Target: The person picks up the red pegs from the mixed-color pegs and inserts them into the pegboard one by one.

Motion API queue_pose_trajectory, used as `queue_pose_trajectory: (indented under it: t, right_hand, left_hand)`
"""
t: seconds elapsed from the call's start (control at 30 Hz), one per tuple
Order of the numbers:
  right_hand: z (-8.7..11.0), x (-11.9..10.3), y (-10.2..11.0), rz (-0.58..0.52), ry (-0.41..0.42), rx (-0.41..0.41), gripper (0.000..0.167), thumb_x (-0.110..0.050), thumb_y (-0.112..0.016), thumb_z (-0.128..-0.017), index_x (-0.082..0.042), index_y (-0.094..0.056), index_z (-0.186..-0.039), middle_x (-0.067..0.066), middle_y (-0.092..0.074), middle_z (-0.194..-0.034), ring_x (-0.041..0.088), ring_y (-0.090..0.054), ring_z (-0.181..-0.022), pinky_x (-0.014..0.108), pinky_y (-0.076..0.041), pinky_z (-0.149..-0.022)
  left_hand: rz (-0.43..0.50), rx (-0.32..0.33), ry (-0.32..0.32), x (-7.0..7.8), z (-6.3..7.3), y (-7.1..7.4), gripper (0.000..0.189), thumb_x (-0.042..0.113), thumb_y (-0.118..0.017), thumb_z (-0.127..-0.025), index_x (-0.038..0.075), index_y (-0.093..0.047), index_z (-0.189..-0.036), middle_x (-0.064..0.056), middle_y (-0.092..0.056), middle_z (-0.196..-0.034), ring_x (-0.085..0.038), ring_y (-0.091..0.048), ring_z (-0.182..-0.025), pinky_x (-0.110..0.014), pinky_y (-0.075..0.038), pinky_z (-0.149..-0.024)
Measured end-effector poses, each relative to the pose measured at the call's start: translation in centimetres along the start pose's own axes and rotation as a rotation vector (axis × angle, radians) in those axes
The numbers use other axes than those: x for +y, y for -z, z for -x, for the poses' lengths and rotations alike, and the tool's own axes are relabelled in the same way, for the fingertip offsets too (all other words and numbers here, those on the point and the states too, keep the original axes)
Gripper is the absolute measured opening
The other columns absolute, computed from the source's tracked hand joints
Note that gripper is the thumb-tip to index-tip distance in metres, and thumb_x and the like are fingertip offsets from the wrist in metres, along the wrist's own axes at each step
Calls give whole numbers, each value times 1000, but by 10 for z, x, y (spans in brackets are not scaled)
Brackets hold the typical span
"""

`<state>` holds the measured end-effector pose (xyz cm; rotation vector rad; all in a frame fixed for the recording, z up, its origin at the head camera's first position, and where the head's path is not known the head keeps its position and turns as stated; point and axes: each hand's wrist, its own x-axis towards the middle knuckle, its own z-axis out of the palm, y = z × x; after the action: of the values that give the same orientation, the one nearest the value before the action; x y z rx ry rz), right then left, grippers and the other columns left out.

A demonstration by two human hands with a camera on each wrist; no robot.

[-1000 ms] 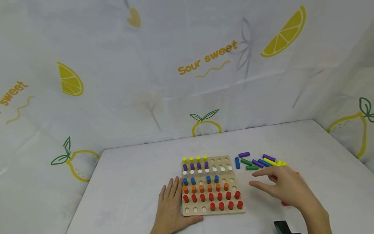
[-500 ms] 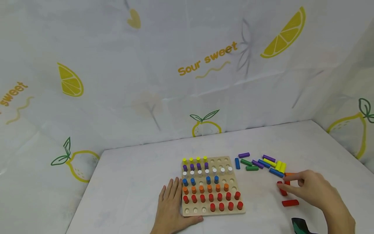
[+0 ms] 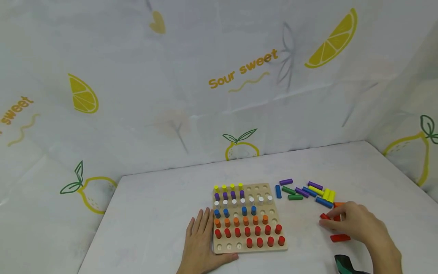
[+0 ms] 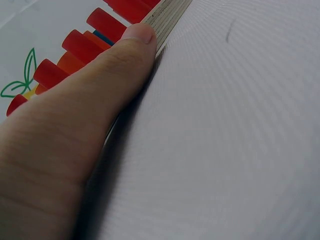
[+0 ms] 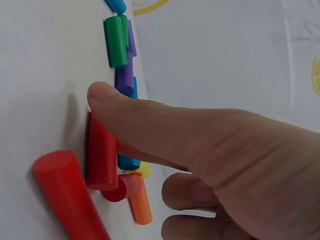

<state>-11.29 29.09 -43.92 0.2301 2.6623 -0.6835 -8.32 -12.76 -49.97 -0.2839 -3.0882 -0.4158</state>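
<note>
A square wooden pegboard (image 3: 234, 240) lies on the white-covered table, holding rows of yellow, purple, white, blue, orange and red pegs. My left hand (image 3: 202, 243) rests flat beside it, straight fingers along its left edge and thumb (image 4: 122, 62) against the near edge. To the right of the board, my right hand (image 3: 361, 222) pinches a red peg (image 5: 102, 155) between thumb and index finger, low over the table. The index fingertip is hidden behind the thumb in the right wrist view. Another loose red peg (image 3: 340, 238) lies just nearer, and an orange peg (image 3: 338, 204) just beyond.
Loose pegs lie scattered behind the right hand: green (image 3: 295, 197), purple (image 3: 286, 182), blue (image 3: 278, 191) and yellow (image 3: 331, 196). A dark piece with green (image 3: 345, 263) shows beside the right wrist. A lemon-printed cloth (image 3: 171, 95) rises behind the table.
My right hand has moved right and nearer, from beside the board to the loose red pegs, and now pinches one, which has shifted slightly left. The left hand stays put.
</note>
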Motion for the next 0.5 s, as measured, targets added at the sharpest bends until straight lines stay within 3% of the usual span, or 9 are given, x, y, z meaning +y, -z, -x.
queue_pose_trajectory:
  t: [0.33, 0.5]
  right_hand:
    - [-10, 0, -9, 16, 23, 10, 47, -43, -88, -76, -7, -80, -105, 4, -49, -72, 18, -48, -74, 29, -34, -58]
    - [-9, -3, -11, 17, 41, 23, 44, -43, -87, -77, -8, -81, -103, 2, -48, -70, 17, -47, -71, 28, -33, -56]
  left_hand:
    - [0, 18, -12, 0, 2, 0, 140, 102, -55, -57, 13, -29, -162, -8, -31, -169, -32, -27, -158, -60, -25, -127]
    - [-2, 23, -14, -1, 1, 0, 140, 102, -54, -57, 13, -29, -162, -7, -31, -169, -32, -27, -158, -60, -25, -127]
